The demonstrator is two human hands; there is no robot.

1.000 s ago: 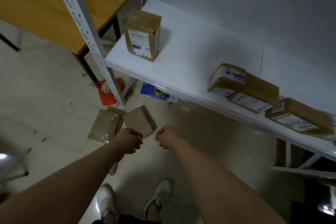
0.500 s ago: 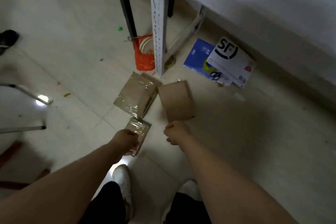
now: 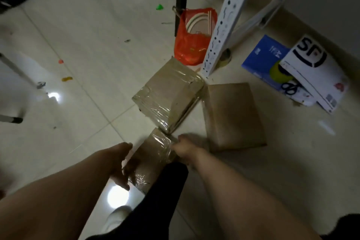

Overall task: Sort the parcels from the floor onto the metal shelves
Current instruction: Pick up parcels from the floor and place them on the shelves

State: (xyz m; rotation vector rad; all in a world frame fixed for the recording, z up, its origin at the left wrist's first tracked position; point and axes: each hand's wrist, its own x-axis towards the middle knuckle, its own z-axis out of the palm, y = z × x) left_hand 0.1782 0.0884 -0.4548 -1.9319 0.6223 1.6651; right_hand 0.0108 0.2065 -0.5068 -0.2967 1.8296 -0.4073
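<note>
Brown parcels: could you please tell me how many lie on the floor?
3: a small tape-wrapped brown parcel between the left hand and right hand; a larger tape-wrapped brown box just beyond; a plain brown cardboard parcel right of that. Others may be hidden.

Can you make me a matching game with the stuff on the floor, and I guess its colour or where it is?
Things:
1. plastic bag
2. scissors
3. small parcel
4. scrap

Clues:
A. green
B. between the left hand and the right hand
C. orange-red
D. black

Pairs: 1-C, 2-D, 3-B, 4-A
</note>
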